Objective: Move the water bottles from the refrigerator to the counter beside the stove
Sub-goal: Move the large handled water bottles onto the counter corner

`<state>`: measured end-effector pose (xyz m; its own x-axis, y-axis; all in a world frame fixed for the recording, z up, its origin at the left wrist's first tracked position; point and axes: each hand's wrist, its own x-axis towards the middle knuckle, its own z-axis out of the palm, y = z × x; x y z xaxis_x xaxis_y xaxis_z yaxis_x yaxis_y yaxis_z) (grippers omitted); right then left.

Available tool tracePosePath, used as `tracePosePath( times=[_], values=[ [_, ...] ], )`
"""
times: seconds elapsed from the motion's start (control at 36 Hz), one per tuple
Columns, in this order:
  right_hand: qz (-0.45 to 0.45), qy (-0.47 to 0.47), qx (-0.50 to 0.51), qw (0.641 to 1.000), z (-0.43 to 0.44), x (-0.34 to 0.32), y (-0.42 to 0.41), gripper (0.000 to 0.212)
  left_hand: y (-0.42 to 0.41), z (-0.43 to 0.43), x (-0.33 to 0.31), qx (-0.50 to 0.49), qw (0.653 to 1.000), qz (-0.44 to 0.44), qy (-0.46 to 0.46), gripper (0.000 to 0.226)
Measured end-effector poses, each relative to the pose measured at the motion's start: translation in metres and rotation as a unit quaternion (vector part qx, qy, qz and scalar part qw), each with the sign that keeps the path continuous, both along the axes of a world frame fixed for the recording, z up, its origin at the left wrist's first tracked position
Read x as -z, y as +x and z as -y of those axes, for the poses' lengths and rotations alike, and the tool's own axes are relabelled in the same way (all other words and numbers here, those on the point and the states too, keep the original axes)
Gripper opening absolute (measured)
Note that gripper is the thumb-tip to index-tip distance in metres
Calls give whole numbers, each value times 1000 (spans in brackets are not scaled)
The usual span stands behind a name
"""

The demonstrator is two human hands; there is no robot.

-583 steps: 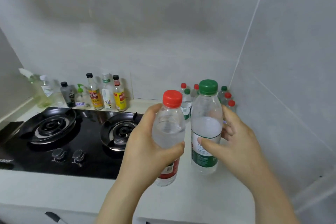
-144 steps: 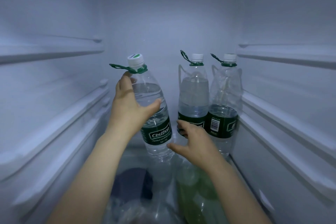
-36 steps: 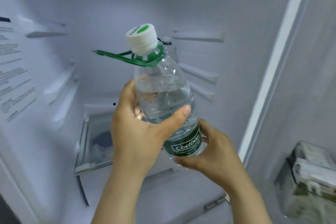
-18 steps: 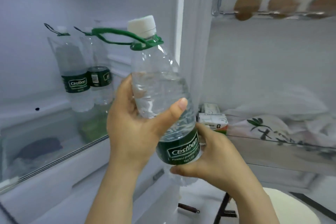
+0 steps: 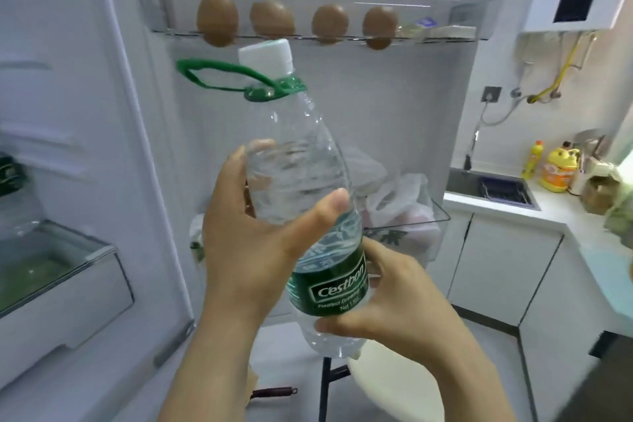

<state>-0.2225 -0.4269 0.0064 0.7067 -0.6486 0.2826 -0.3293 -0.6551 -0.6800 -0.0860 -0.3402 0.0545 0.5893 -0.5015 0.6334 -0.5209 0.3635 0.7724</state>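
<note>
Between the left hand (image 5: 253, 243) and right hand (image 5: 394, 312) sits the water bottle (image 5: 308, 202).

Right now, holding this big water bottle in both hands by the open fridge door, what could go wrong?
The water bottle is tilted, gripped by left hand and right hand on its smooth body, not the green carry loop; it might slip. Its cap appears just below the door shelf holding eggs; lifting could bump it.
</note>
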Motion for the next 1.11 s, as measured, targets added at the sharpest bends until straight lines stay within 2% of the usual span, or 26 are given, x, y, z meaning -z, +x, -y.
tracePosePath(
  times=[0.06, 0.17, 0.42, 0.5, 0.86, 1.11],
  values=[
    [-3, 3, 18, 1000, 9, 2, -25, 67, -22, 14, 0, 18, 1000, 7, 7, 73],
    [-8, 17, 62, 998, 25, 10, -73, 68, -66, 40, 4, 70, 997, 14, 13, 64],
    [-16, 52, 174, 983, 41, 27, -176, 67, -159, 89, 22, 174, 984, -10, 35, 71],
    [-18, 62, 213, 975, 42, 27, -206, 64, -185, 105, 26, 213, 976, -22, 44, 80],
    [-10, 91, 378, 921, 46, 32, -292, 67, -275, 161, 31, 395, 916, -53, 42, 74],
    [-13, 100, 506, 857, 50, 31, -327, 71, -322, 203, 30, 532, 843, -56, 49, 70]
  ],
)
